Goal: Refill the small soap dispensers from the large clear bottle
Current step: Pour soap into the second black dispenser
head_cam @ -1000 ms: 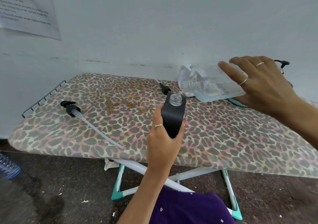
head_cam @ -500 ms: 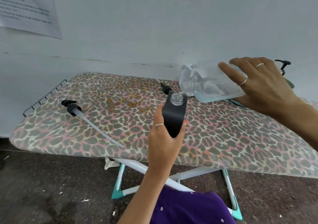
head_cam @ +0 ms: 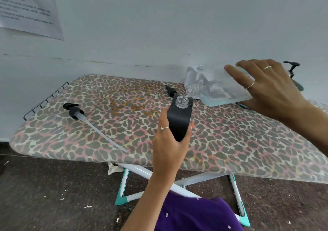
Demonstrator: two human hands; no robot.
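Observation:
My left hand [head_cam: 168, 147] grips a black soap dispenser [head_cam: 180, 119] with its pump off and its clear neck open, held just above the leopard-print ironing board [head_cam: 239, 142]. My right hand [head_cam: 266, 90] holds the large clear bottle [head_cam: 216, 87] tipped on its side, its mouth right over the dispenser's neck. A thin stream of clear liquid runs from the bottle into the dispenser. A black pump head with a long clear tube [head_cam: 83, 117] lies on the board to the left.
A second small black pump cap [head_cam: 170, 90] lies behind the dispenser. Another dispenser with its black pump [head_cam: 292, 71] stands at the far right behind my right hand. A wire rack [head_cam: 46, 100] edges the board's left end. The wall is close behind; the board's legs [head_cam: 124, 190] stand below.
Both hands keep nearly the same pose while liquid pours. The view has shifted slightly, and the bottle on the floor at the far left is out of sight.

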